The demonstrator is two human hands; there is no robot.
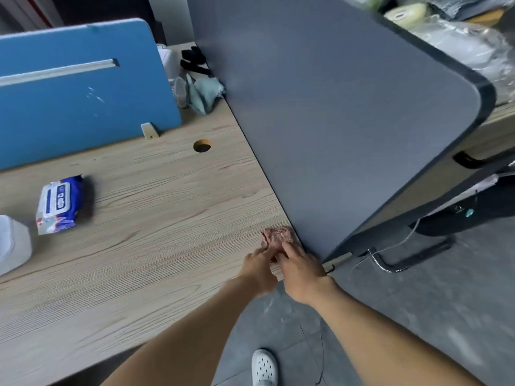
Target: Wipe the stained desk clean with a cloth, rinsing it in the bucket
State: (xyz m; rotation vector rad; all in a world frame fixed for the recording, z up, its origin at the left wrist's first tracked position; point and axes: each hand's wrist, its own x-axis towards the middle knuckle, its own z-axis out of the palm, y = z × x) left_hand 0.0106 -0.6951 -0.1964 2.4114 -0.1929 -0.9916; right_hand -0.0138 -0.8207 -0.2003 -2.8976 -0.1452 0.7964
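Pinkish-brown crumpled cloth (277,236) sits bunched on the pale wood-grain desk (145,246), just beyond the fingertips of both hands and right against the foot of the tall grey partition panel (334,121) on the far right side of the right hand (301,271). The left hand (259,266) and the right hand lie side by side and nearly touching, fingers stretched forward fairly straight and resting on the cloth's near edge. Neither looks curled round it, though blur hides any fine pinch. The step in hand appears to be taking up or spreading the cloth for a wiping pass. Next, the fingers probably need to flatten or gather the wad and press it down so it can be swept leftward over the desk. No stain is plain from here, and no bucket is in view. Well to the left of the left hand lie a blue-and-white soft pack of wipes (60,204) and a white plastic container (11,243).
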